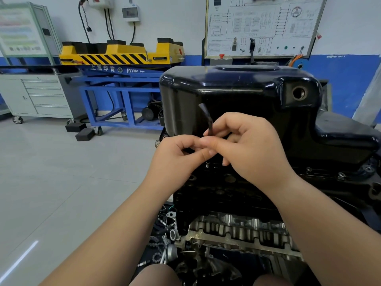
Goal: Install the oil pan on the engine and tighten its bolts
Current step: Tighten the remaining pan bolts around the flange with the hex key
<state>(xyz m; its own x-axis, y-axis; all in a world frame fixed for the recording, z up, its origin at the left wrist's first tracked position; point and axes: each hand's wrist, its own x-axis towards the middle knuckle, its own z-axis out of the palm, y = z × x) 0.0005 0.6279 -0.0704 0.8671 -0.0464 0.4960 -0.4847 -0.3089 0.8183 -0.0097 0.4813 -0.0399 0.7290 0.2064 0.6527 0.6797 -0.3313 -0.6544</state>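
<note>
Before oil pan (237, 87), left hand (177, 159) meeting right hand (251, 149), grips pinching bent key (208, 118)

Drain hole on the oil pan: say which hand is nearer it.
Right. The right hand lies below-left of the drain hole; the left hand is farther left and lower.

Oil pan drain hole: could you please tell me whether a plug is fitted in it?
No, the drain hole in the oil pan stands open, with nothing screwed into it.
</note>
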